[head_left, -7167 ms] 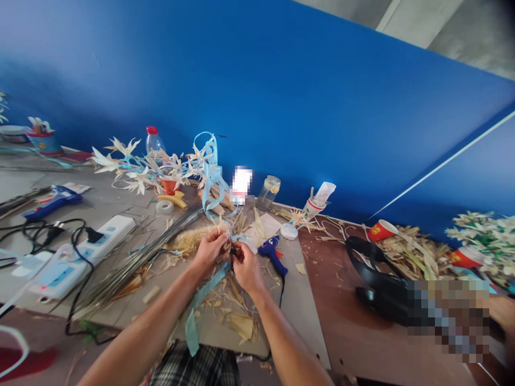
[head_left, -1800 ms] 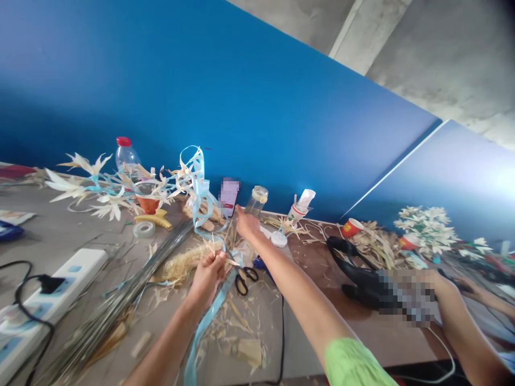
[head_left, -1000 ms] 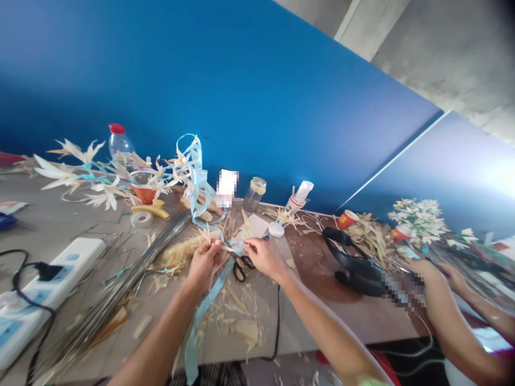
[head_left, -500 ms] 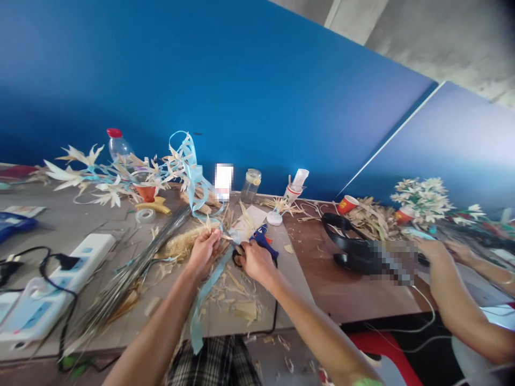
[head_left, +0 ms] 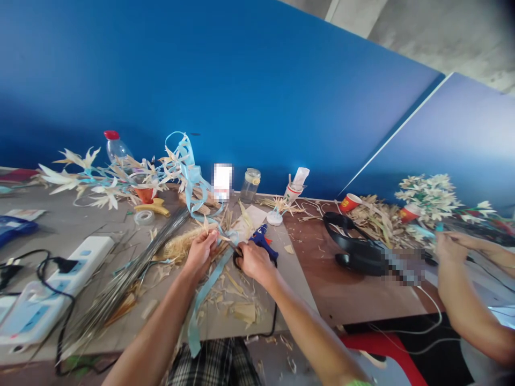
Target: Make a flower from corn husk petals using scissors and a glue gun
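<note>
My left hand [head_left: 202, 249] is closed in a pinch on a small pale husk flower [head_left: 206, 224] at the middle of the table. Just right of it, my right hand [head_left: 254, 258] is wrapped round black-handled scissors [head_left: 236, 259], whose blades point toward the left fingertips and are partly hidden. A light blue ribbon [head_left: 203, 294] hangs between my forearms over the table's front edge. Behind my right hand lies a blue glue gun [head_left: 262, 237]. Left of my left hand are a bundle of thin wires [head_left: 137, 268] and a tangle of straw-coloured fibre [head_left: 177, 245].
A white power strip [head_left: 76, 273] with black cables lies at the left. Husk flowers [head_left: 80, 174], a bottle [head_left: 116, 146] and a jar [head_left: 251, 185] stand at the back. A black headset [head_left: 358, 252] lies at the right, near another person's hands [head_left: 453, 244].
My hands have stayed almost in place, pinch and scissors grip unchanged. The other person's hands at the right have moved slightly to the right and closer together. The view has shifted a little.
</note>
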Demonstrator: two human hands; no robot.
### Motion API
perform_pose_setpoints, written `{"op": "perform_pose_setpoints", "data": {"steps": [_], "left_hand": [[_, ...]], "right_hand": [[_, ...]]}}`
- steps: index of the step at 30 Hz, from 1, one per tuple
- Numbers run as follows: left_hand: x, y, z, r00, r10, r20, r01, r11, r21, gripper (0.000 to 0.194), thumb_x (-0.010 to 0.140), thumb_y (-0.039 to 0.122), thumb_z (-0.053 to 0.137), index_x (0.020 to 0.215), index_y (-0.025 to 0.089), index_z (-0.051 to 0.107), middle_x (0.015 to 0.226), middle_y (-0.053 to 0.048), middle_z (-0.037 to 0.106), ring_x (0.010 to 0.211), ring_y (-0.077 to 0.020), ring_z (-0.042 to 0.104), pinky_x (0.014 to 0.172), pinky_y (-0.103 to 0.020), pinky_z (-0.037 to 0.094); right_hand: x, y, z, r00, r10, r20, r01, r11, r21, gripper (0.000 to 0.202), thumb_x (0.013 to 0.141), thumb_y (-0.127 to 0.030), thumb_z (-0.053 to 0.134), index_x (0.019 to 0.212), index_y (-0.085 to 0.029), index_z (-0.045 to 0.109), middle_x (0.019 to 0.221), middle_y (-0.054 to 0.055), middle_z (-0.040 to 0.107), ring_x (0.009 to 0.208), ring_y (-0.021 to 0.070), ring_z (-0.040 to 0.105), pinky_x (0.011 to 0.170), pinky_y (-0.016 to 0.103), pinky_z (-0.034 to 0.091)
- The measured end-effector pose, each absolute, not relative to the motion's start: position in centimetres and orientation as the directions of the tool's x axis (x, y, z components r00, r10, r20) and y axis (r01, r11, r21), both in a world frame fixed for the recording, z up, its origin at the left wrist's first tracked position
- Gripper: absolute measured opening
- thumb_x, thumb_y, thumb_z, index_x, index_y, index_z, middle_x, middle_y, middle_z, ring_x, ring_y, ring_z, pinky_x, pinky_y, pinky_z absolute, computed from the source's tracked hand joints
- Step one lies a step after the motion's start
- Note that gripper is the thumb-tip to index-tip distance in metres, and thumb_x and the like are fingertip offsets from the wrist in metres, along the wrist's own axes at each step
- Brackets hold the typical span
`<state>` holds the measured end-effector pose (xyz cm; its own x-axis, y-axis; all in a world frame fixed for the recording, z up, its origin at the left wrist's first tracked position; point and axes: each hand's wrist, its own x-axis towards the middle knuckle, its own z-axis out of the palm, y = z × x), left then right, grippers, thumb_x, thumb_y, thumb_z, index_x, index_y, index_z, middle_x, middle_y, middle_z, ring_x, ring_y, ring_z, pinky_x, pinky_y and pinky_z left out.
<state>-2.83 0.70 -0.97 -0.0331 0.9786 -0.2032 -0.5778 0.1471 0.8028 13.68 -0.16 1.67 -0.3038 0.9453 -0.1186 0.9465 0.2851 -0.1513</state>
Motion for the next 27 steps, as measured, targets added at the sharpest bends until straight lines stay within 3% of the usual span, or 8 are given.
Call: {"op": "perform_pose_setpoints", "data": {"steps": [6,10,14,18,21,24,27], "left_hand": [[-2.7,0.6,-0.4,-0.029,0.977,-0.211,-0.595,0.153,0.789,0.034,0.058,0.036,0.078,0.066,0.015,0.052,0.045,0.011,0.031,0.039,-0.0016,0.025,0.042,-0.017,0.023],[-2.6,0.5,-0.1,-0.040,0.974,-0.221,-0.597,0.154,0.788,0.036,0.057,0.035,0.079,0.066,0.015,0.052,0.046,0.011,0.031,0.039,-0.0011,0.025,0.041,-0.017,0.022],[-2.5,0.5,-0.2,-0.046,0.973,-0.225,-0.610,0.151,0.778,0.036,0.057,0.034,0.080,0.065,0.015,0.051,0.048,0.011,0.032,0.040,-0.0008,0.026,0.041,-0.016,0.025],[-2.5,0.6,-0.4,-0.052,0.968,-0.246,-0.603,0.166,0.780,0.036,0.055,0.034,0.080,0.067,0.015,0.053,0.048,0.011,0.033,0.040,-0.0008,0.028,0.042,-0.015,0.029],[-2.6,0.6,-0.5,-0.055,0.959,-0.277,-0.601,0.189,0.776,0.035,0.056,0.034,0.080,0.070,0.015,0.054,0.049,0.010,0.038,0.040,-0.0013,0.033,0.045,-0.015,0.035],[-2.8,0.6,-0.6,-0.092,0.943,-0.319,-0.607,0.201,0.769,0.035,0.056,0.034,0.080,0.074,0.016,0.056,0.052,0.009,0.043,0.043,-0.0021,0.039,0.049,-0.016,0.040],[-2.9,0.7,-0.7,-0.124,0.946,-0.300,-0.614,0.164,0.772,0.035,0.058,0.035,0.079,0.075,0.015,0.057,0.050,0.010,0.041,0.040,-0.0015,0.035,0.045,-0.015,0.036]], "right_hand": [[14.6,0.4,1.5,-0.216,0.976,-0.031,0.944,0.201,-0.260,0.032,0.078,-0.024,0.050,0.109,-0.019,0.057,0.109,0.012,0.059,0.093,0.0212,0.062,0.077,0.029,0.044],[15.4,0.8,1.4,-0.136,0.988,0.069,0.861,0.152,-0.486,0.032,0.077,-0.027,0.052,0.107,-0.019,0.057,0.099,0.008,0.064,0.088,0.0187,0.061,0.077,0.027,0.043],[15.5,1.0,0.8,-0.049,0.994,0.095,0.627,0.105,-0.772,0.027,0.076,-0.025,0.049,0.100,-0.018,0.059,0.076,0.002,0.065,0.068,0.0147,0.058,0.066,0.025,0.042],[15.1,1.3,0.0,-0.042,0.998,-0.057,0.270,-0.043,-0.962,0.033,0.073,-0.027,0.048,0.104,-0.018,0.054,0.068,-0.002,0.062,0.042,0.0083,0.039,0.046,0.022,0.032],[14.9,1.7,-0.2,-0.149,0.974,-0.168,0.071,-0.159,-0.985,0.038,0.071,-0.031,0.054,0.106,-0.017,0.054,0.060,-0.003,0.058,0.043,0.0073,0.036,0.044,0.020,0.025],[15.3,1.9,0.0,-0.349,0.896,-0.274,0.051,-0.274,-0.960,0.036,0.071,-0.042,0.059,0.093,-0.013,0.062,0.053,-0.003,0.053,0.045,0.0065,0.036,0.045,0.019,0.020],[16.1,1.8,0.1,-0.432,0.862,-0.265,0.003,-0.292,-0.956,0.044,0.070,-0.050,0.061,0.091,-0.012,0.064,0.056,-0.002,0.052,0.047,0.0057,0.034,0.045,0.019,0.019]]}}
